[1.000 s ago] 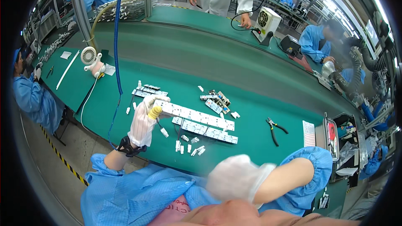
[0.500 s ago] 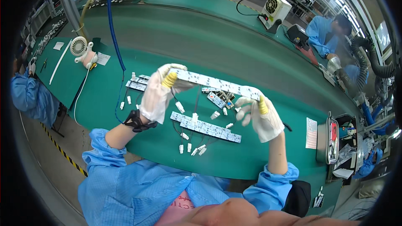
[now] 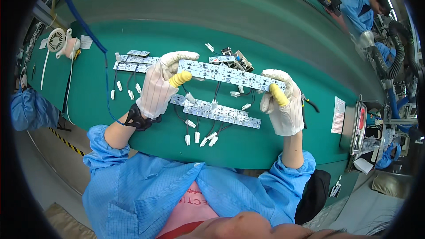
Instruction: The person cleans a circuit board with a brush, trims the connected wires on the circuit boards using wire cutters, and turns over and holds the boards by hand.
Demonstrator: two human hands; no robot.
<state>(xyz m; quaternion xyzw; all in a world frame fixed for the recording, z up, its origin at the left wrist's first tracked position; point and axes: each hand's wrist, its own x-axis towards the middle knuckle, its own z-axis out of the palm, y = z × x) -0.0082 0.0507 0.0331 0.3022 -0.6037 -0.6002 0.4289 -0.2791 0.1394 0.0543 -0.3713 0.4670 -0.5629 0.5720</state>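
I hold a long white circuit strip [image 3: 231, 75] level above the green table [image 3: 133, 119], my left hand [image 3: 161, 86] pinching one end and my right hand [image 3: 283, 104] the other. More strips [image 3: 217, 111] with white plugs lie just beneath it.

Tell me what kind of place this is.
Most likely an electronics assembly line in a factory. Gloved hands, left hand and right hand, hold a long white circuit strip over a green conveyor belt, with more wired strips lying there and another blue-smocked worker nearby.
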